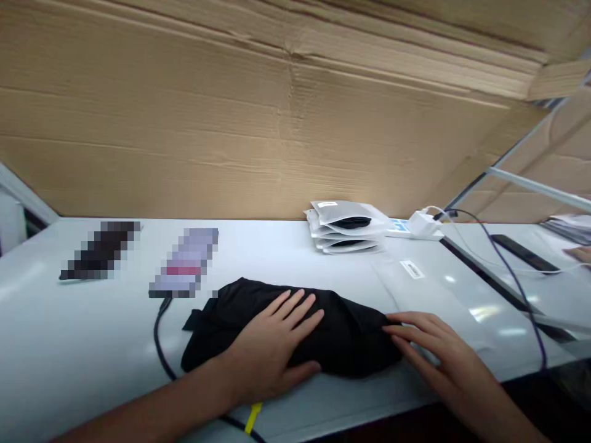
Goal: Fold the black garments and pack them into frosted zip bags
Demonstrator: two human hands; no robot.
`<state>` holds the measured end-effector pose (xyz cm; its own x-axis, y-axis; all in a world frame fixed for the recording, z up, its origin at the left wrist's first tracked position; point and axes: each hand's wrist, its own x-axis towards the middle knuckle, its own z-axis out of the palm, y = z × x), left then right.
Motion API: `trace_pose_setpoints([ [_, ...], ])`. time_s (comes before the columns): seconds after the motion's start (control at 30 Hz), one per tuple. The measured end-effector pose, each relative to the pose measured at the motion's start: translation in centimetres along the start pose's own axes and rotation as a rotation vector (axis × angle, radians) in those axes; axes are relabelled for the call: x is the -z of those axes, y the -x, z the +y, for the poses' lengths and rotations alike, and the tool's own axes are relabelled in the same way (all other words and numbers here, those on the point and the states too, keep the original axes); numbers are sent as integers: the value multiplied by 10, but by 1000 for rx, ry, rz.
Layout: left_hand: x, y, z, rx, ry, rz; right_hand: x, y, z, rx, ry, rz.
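Observation:
A folded black fabric item (pixel 351 344), perhaps a garment, lies bunched lengthwise on the white table (pixel 83 369). My left hand (pixel 277 344) rests flat on top of it, palm down, fingers stretched out. At the fabric's right end, my right hand (pixel 429 347) has its fingertips and thumb together on the edge. Just beyond that hand a clear plastic bag (pixel 429 301) with a white barcode label (pixel 411 269) lies flat. What kind of item the black cloth is, I cannot tell.
Frosted bags (pixel 346 227) with black contents are stacked at the back. Beside them sits a power strip with a white charger (pixel 422 224). Two blurred-out phone-like objects lie left, one with a black cable (pixel 159 338). Cardboard (pixel 231 123) walls the back. Another person's hand (pixel 579 253) shows far right.

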<state>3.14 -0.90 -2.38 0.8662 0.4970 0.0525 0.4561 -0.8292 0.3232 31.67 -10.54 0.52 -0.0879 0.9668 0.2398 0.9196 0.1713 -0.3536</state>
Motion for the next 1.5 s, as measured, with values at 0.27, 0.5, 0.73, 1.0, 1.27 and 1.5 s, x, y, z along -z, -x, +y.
trace_pose_setpoints([
  [0.27, -7, -5, -2, 12, 6, 72, 2, 16, 20, -435, -28, 68],
  [0.5, -9, -16, -3, 13, 16, 114, -8, -3, 34, -550, -19, -45],
  [0.73, -7, -14, -2, 18, 31, 140, -10, -12, 29, -576, -10, 11],
  [1.0, -10, -13, -4, 1, 27, 164, -8, -2, 30, -552, 6, -48],
  [1.27, -9, -11, -4, -11, 39, 152, -16, -1, 29, -523, -32, 35],
  [1.5, -9, -11, -4, -9, 69, 171, -5, -26, -24, -431, -125, 335],
])
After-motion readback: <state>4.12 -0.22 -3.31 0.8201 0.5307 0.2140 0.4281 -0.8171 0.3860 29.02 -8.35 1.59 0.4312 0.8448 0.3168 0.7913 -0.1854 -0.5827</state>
